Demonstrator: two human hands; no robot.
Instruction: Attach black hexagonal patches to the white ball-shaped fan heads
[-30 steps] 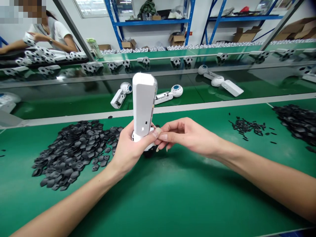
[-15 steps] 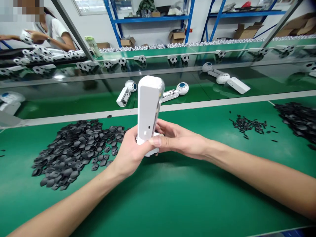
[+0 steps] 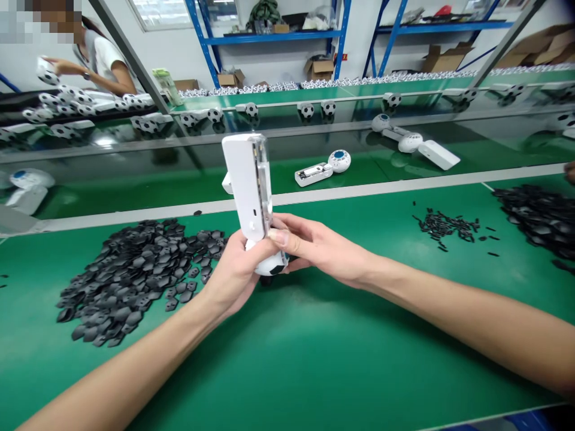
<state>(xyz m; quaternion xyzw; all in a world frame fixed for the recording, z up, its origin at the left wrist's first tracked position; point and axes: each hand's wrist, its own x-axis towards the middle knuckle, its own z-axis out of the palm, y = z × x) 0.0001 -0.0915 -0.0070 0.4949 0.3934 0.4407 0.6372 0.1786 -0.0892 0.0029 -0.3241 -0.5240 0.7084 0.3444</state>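
A white plastic device (image 3: 245, 185) stands nearly upright between my hands, its long rectangular body on top and a ball-shaped end with a black football patch below. A clear side strip shows inner parts along its right edge. My left hand (image 3: 242, 266) is closed around the neck and ball end from the left. My right hand (image 3: 314, 242) grips it from the right, with the thumb at the joint beside my left thumb; its other fingers are partly hidden behind the device. To the left lies a heap of black panel-shaped plastic pieces (image 3: 139, 263).
Small black strips (image 3: 449, 226) and another dark pile (image 3: 536, 221) lie on the right of the green table (image 3: 336, 359). Beyond the pale rail (image 3: 381, 184), similar devices (image 3: 314, 173) rest on a conveyor (image 3: 179, 185). A co-worker (image 3: 110, 66) holds a football-patterned piece at the far left.
The device has swung left and turned, so its clear side and the black patch on its ball end now show. Both hands have shifted slightly with it, still holding on.
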